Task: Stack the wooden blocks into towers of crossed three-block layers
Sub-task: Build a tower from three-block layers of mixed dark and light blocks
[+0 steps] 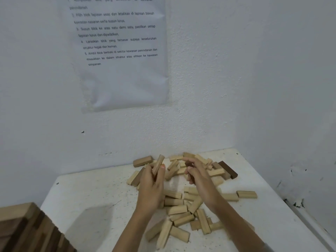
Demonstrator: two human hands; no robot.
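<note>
White walls (254, 70) meet in a corner, and a sheet of paper with printed lines (118, 51) hangs on one of them. Below it is a white, speckled tabletop (87, 193). Lots of small pale wooden blocks (177, 210) lie on it in a messy pile, some flat and some on top of each other. One dark brown wooden block (228, 169) lies at the far right of the pile.

The left hand (151, 188) has its fingers curled round one pale wooden stick-shaped block (157, 165) and holds it up above the pile. The right hand (200, 177) is curled too, and it looks like it grips a small dark block (188, 163), though that one is mostly hidden.

No tower stands in the pile yet. In the near left corner is a brown layered stack of wood (27, 230). It may be a finished tower, but I cannot tell. Nearly all the stacking looks left to do.
</note>
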